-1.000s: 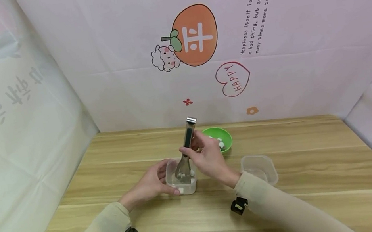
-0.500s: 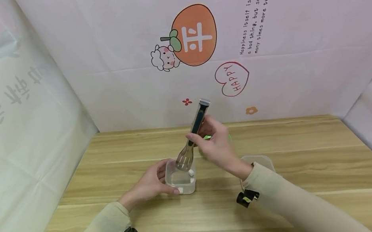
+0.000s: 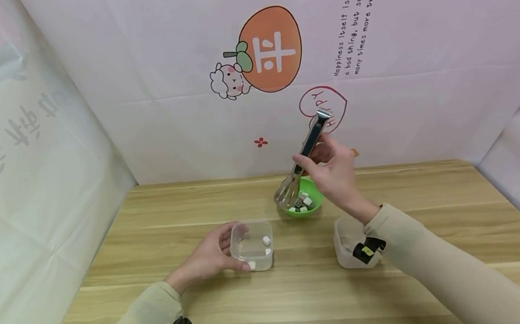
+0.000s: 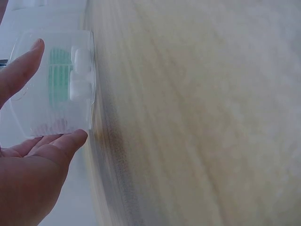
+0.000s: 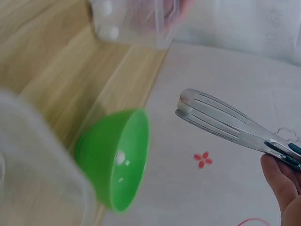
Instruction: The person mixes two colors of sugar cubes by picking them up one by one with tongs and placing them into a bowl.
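Note:
My right hand (image 3: 336,170) grips metal tongs (image 3: 313,137) with dark handle inlays, thumb on one side. Their slotted heads hang over the left side of a green bowl (image 3: 317,195) holding several white and grey cubes. Between the tong tips, in the right wrist view, shows a small white piece (image 5: 184,106). My left hand (image 3: 208,256) holds a clear plastic container (image 3: 266,263) upright on the table, thumb at its near side and fingers at its far left. A few white cubes (image 3: 266,240) lie inside the container.
A second clear container (image 3: 347,261) stands to the right, partly hidden by my right wrist and its black camera (image 3: 369,250). The wooden table (image 3: 273,317) ends at a printed cloth wall (image 3: 176,141) behind the bowl. More cloth hangs at both sides.
My right hand has lifted the tongs out of the left container and carried them right and away to the green bowl. My left hand has stayed on its container.

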The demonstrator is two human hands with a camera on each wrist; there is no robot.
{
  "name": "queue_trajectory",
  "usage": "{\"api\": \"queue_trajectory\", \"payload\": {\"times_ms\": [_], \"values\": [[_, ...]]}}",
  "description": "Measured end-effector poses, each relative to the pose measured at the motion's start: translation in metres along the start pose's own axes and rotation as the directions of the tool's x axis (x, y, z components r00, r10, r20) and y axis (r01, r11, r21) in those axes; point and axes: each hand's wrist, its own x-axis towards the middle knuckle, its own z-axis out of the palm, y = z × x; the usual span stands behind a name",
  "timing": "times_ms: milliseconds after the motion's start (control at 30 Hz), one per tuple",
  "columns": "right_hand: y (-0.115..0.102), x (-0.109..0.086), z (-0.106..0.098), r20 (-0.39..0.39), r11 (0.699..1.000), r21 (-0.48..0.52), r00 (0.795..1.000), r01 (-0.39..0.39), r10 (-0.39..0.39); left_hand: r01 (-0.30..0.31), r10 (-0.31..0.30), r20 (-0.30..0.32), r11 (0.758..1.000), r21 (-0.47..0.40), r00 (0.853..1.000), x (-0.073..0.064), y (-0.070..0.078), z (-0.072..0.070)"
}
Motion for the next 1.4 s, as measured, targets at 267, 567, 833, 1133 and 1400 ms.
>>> {"api": "queue_trajectory", "payload": {"times_ms": [267,567,833,1133,1400], "values": [[0.025,0.012,-0.020,-0.023,0.996,-0.075,0.998,-0.055,0.054,-0.002,0.002,0.002,1.000,0.005,1.000,0.002,0.002,-0.002],[0.041,0.018,-0.029,-0.001,0.976,-0.190,0.994,-0.103,0.105,-0.007,0.007,-0.003,1.000,0.006,1.000,0.003,0.003,-0.003],[0.051,0.013,-0.031,0.011,0.968,-0.218,0.992,-0.121,0.126,-0.022,0.022,0.007,1.000,-0.004,1.000,0.002,0.003,-0.002],[0.042,0.007,-0.030,0.010,0.974,-0.215,0.997,-0.076,0.080,-0.011,0.012,0.016,1.000,-0.008,1.000,-0.001,0.001,0.000],[0.004,0.005,-0.016,0.065,0.992,-0.121,0.998,0.024,-0.016,-0.013,0.012,0.016,1.000,0.001,1.000,0.000,0.000,0.000]]}}
